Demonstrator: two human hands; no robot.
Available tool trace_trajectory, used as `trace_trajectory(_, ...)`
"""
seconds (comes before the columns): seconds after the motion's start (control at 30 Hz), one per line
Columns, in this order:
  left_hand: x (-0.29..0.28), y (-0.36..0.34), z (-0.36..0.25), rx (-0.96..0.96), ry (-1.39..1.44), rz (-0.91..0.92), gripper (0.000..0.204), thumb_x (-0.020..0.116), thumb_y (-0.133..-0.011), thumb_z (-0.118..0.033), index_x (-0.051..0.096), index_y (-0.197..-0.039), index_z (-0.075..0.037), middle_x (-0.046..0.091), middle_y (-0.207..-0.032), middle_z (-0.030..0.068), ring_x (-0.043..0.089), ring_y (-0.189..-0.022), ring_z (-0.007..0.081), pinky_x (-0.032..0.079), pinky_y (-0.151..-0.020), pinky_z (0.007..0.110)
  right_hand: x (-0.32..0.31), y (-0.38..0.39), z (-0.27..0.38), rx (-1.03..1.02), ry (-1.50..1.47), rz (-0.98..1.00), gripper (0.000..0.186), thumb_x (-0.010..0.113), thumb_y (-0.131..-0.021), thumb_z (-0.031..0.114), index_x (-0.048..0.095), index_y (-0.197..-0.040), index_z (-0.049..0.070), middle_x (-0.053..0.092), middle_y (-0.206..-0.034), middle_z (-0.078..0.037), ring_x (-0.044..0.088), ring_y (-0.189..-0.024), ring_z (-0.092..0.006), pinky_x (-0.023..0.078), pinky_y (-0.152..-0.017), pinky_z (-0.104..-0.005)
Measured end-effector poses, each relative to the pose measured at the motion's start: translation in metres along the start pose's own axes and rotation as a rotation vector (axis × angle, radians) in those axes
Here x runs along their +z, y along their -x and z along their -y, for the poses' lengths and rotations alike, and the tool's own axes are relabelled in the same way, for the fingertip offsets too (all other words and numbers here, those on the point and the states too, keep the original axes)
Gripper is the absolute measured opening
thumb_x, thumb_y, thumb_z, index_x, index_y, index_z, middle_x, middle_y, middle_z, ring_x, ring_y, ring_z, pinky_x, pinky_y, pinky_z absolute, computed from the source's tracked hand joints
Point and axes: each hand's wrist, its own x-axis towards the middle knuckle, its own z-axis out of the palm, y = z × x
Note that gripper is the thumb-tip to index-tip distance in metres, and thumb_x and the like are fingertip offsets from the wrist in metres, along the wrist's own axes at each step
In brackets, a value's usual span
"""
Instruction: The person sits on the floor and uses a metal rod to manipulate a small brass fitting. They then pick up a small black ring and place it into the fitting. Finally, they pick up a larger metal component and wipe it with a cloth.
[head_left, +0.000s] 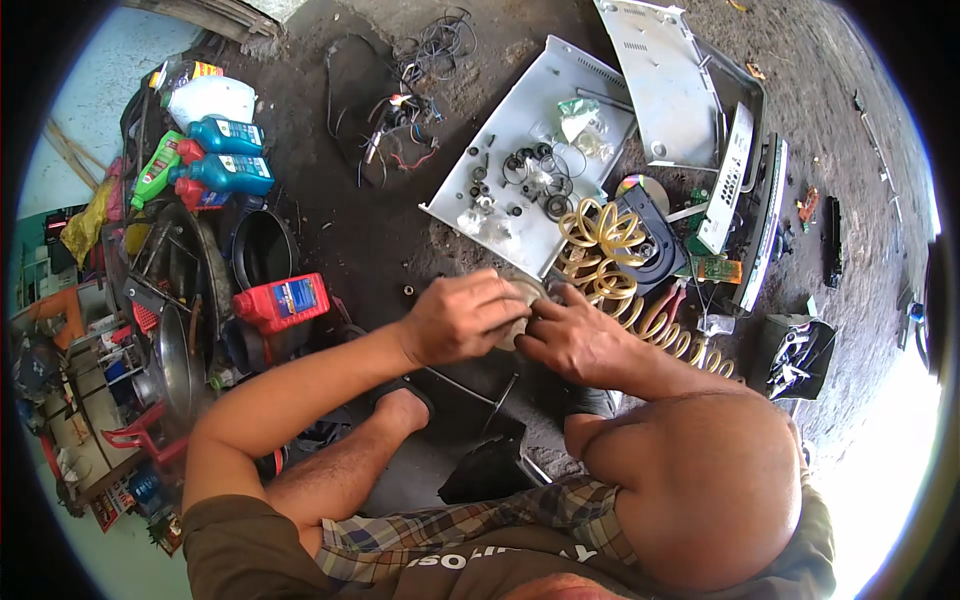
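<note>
My left hand (455, 320) and my right hand (575, 335) meet in the middle of the view, both closed on a small, pale grey-brown round part (525, 290). My fingers cover much of it, so its exact shape is hard to tell. Just behind my hands lies a pale metal tray (462, 215) holding black rings (530, 160), small parts and plastic bags (578, 118). Coiled gold hoses (605, 230) and a dark plastic part (650, 260) sit beyond my right hand.
At left are bottles (225, 175), a red jug (280, 305) and piled pans (265, 250). Wires (400, 130) lie at the back. Metal covers (660, 80), panels (725, 180) and a black bin (795, 355) are at right. A dark angled part (475, 465) is between my legs.
</note>
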Motion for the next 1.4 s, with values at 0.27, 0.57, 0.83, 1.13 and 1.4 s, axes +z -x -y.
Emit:
trace_trajectory(0.27, 0.035, 0.009, 0.004, -0.079, -0.225, 0.213, 0.022, 0.076, -0.081, -0.01, 0.076, -0.102, -0.007, 0.069, -0.093, 0.0038, 0.067, -0.08, 0.0216, 0.06, -0.065, 0.034, 0.043, 0.03, -0.017, -0.017, 0.024, 0.056, 0.007, 0.065, -0.091, 0.02, 0.064, -0.089, 0.013, 0.061, -0.085, -0.002, 0.061, -0.098, -0.0213, 0.048, -0.086, -0.0401)
trace_trajectory(0.57, 0.077, 0.025, 0.022, -0.074, -0.33, 0.277, 0.01, 0.07, -0.086, -0.014, 0.073, -0.094, -0.01, 0.069, -0.087, 0.0032, 0.069, -0.079, 0.0211, 0.061, -0.062, 0.035, 0.062, 0.043, -0.029, -0.052, -0.005, -0.107, 0.018, 0.068, -0.087, 0.019, 0.068, -0.101, 0.008, 0.066, -0.103, -0.006, 0.062, -0.106, -0.0255, 0.051, -0.091, -0.0399)
trace_trajectory(0.83, 0.062, 0.031, 0.021, 0.016, -0.217, 0.324, 0.037, 0.083, -0.082, -0.044, 0.068, -0.091, -0.011, 0.066, -0.093, 0.0038, 0.067, -0.086, 0.0229, 0.06, -0.067, 0.037, 0.002, 0.005, -0.15, 0.406, 0.064, -0.258, 0.044, 0.079, -0.09, 0.015, 0.066, -0.132, 0.005, 0.066, -0.128, -0.019, 0.071, -0.109, -0.0387, 0.06, -0.094, -0.047)
trace_trajectory(1.13, 0.056, 0.043, 0.041, 0.114, -0.276, 0.499, 0.033, 0.085, -0.079, -0.028, 0.073, -0.104, -0.01, 0.064, -0.1, 0.0033, 0.064, -0.098, 0.0221, 0.061, -0.07, 0.037, -0.016, -0.036, -0.299, 0.628, 0.127, 0.072, 0.081, 0.09, -0.079, 0.019, 0.056, -0.152, 0.018, 0.059, -0.137, -0.024, 0.067, -0.12, -0.0441, 0.057, -0.102, -0.0499)
trace_trajectory(1.4, 0.004, 0.026, 0.025, 0.144, -0.096, 0.455, 0.025, 0.082, -0.08, -0.021, 0.06, -0.087, -0.011, 0.059, -0.092, 0.0036, 0.064, -0.093, 0.024, 0.061, -0.068, 0.038, 0.008, -0.02, -0.31, 0.785, 0.04, -0.311, 0.047, 0.073, -0.084, 0.01, 0.074, -0.132, 0.012, 0.073, -0.122, -0.023, 0.072, -0.113, -0.0415, 0.058, -0.1, -0.0479)
